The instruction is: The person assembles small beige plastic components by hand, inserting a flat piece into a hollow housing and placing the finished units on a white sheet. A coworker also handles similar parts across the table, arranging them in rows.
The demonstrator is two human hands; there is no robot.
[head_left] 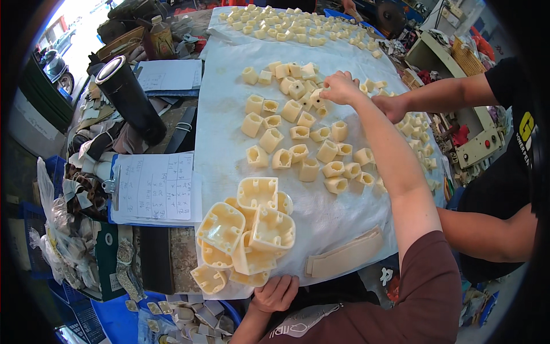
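My right hand reaches far across the white sheet, its fingers curled down and pinching a small cream plastic piece in a loose cluster of small hollow cream pieces. My left hand is a closed fist at the sheet's near edge, just below a pile of larger cream square housings. It holds nothing I can make out. A flat cream strip lies to the right of that pile.
A second person in a black shirt stands at the right, one hand beside my right hand. A clipboard with a paper table, a black cylinder, and more cream pieces at the far end are nearby. Blue bins sit below.
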